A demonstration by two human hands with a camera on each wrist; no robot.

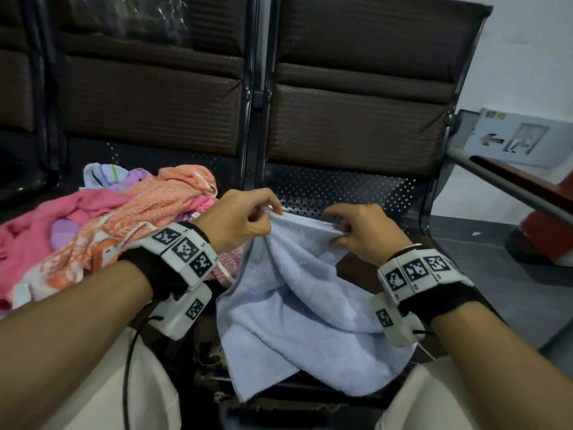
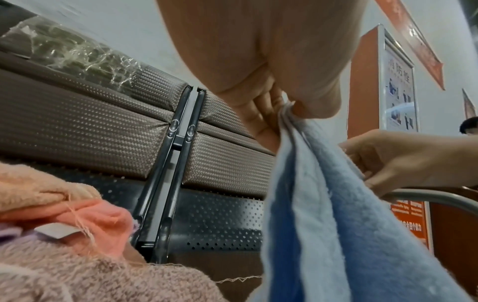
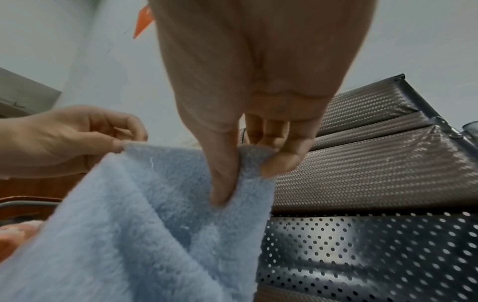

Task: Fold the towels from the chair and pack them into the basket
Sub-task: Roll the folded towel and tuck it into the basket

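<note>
A light blue towel (image 1: 297, 305) hangs from both my hands above my lap, in front of the perforated chair seat (image 1: 356, 187). My left hand (image 1: 245, 217) pinches its top left corner between thumb and fingers; the left wrist view shows the blue towel (image 2: 323, 214) dropping from that pinch. My right hand (image 1: 359, 232) pinches the top edge a short way to the right; in the right wrist view thumb and forefinger squeeze the blue towel (image 3: 181, 204). A heap of pink, orange and lilac towels (image 1: 102, 231) lies on the seat to my left. No basket is in view.
Brown padded chair backs (image 1: 356, 119) rise behind the seats, split by a dark metal frame (image 1: 252, 97). A metal handrail (image 1: 508, 187) and a red base stand at the right over grey floor. My knees in pale trousers (image 1: 465, 395) sit below the towel.
</note>
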